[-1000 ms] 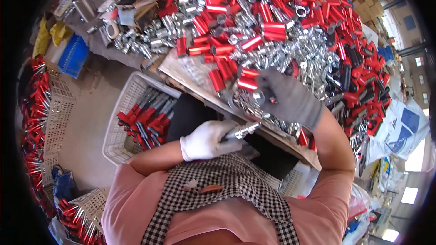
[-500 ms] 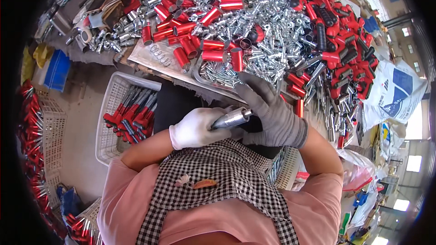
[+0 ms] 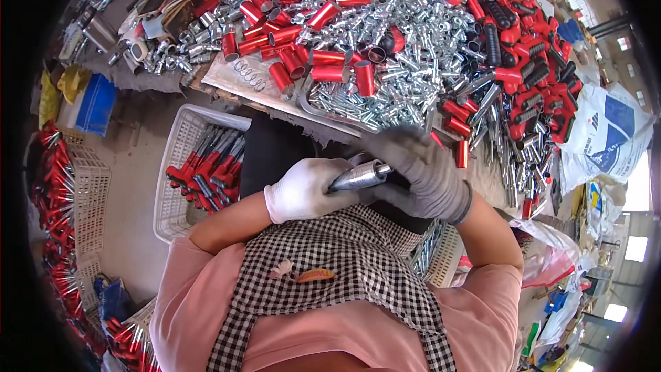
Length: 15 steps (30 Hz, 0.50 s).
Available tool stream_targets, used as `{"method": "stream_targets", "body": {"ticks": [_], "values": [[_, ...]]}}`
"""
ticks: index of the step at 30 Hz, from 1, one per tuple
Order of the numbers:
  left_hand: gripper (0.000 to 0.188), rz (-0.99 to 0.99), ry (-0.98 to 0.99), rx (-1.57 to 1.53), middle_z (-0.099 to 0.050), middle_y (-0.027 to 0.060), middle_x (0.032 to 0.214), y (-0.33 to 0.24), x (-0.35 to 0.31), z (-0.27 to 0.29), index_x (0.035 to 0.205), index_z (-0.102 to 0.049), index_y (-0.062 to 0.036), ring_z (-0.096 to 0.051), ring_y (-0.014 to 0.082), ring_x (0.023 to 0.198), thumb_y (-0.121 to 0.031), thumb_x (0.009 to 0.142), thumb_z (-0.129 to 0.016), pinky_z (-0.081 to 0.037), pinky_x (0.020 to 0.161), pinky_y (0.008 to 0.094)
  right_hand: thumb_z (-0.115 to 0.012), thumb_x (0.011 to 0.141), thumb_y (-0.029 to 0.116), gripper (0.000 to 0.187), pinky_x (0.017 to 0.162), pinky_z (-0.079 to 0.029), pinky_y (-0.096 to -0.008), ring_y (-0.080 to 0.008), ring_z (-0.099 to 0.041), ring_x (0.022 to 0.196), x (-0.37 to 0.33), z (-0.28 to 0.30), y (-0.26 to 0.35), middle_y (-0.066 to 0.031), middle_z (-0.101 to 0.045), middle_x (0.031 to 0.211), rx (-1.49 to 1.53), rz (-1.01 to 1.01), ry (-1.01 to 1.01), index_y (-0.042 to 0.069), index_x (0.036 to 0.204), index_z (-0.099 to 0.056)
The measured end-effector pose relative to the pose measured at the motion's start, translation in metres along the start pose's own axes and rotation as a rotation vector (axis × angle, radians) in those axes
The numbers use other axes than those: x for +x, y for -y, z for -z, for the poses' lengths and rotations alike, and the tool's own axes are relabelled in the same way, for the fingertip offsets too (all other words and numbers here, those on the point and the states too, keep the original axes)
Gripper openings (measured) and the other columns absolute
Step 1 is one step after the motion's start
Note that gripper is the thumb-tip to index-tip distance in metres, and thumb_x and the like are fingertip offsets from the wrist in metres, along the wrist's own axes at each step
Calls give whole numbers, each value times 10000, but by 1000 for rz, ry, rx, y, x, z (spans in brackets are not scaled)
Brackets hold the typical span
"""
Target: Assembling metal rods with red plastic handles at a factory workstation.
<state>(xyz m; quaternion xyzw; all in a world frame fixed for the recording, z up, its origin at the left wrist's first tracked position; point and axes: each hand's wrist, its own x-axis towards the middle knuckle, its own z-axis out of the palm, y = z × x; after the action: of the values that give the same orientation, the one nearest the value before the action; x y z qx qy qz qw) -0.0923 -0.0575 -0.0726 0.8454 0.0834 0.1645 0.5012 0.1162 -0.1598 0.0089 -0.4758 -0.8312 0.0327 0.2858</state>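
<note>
My left hand (image 3: 306,189), in a white glove, is closed around a silver metal cylinder with a ringed collar (image 3: 361,176). A thin pin pokes out of the cylinder's end, which points to the right. My right hand (image 3: 423,182), in a grey glove, is just beside that end. Its fingers are stretched and spread, somewhat blurred, and I cannot make out whether they touch the pin. Beyond the hands, a shallow tray (image 3: 308,105) at the bench's near edge is heaped with small silver metal parts (image 3: 406,48).
Red tubes (image 3: 330,73) and red-and-black handles (image 3: 544,83) cover the bench. Wire springs (image 3: 249,74) lie on a board. A white basket (image 3: 164,196) on the left holds red-handled tools (image 3: 206,172). Another basket (image 3: 89,193) stands farther left. A white sack (image 3: 606,131) is at the right.
My right hand's fingers have come down from a raised position and moved right of the cylinder's end. My left hand keeps its hold. The whole view has shifted slightly.
</note>
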Motion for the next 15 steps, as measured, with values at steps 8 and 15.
{"method": "stream_targets", "body": {"ticks": [8, 15], "values": [[325, -10, -17, 29, -652, 172, 805, -4, -3, 0, 1006, -654, -12, -661, 350, 727, -195, 759, -760, -525, 661, 416, -717, 857, 459, 685, 769, -559, -355, -306, -710, 857, -5, 15, 16, -113, -724, 956, 128, -435, 128, 96, 1393, -493], [324, -9, 21, 25, -664, 170, 829, -8, 0, 0, 1030, -662, -17, -666, 338, 750, -165, 758, -758, -529, 683, 403, -743, 848, 413, 595, 880, -525, -335, -277, -699, 920, -21, 5, 5, -99, -707, 1048, 306, -560, 202, 65, 1301, -577]]}}
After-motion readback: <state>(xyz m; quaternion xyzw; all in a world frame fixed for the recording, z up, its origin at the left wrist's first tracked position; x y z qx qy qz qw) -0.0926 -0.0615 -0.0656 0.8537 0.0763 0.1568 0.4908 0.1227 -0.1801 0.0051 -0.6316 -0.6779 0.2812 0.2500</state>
